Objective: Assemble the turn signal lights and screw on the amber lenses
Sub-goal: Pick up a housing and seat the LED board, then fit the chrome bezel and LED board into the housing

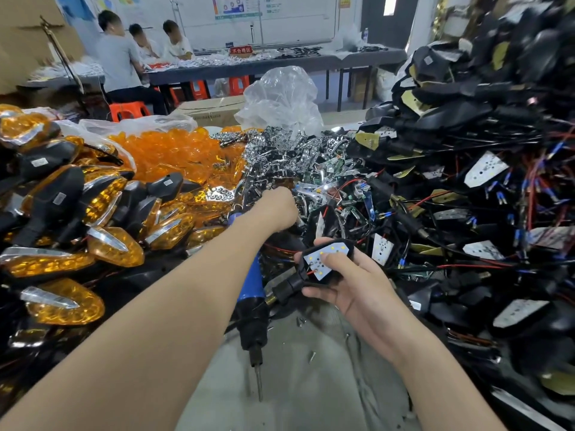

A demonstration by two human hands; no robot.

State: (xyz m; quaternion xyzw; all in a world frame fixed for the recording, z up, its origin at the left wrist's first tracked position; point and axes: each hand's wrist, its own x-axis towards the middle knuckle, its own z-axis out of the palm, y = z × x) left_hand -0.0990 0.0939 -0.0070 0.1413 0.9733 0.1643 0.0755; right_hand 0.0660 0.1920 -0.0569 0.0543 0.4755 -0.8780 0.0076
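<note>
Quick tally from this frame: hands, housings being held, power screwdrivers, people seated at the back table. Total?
hands: 2 (left hand, right hand)
held housing: 1
power screwdriver: 1
seated people: 3
total: 7

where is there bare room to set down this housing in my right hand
Only the grey tabletop close to you, between your forearms, right of the screwdriver; a few loose screws lie there. Crowded elsewhere: finished amber lights on the left, chrome reflectors ahead, wired black housings on the right.
</note>
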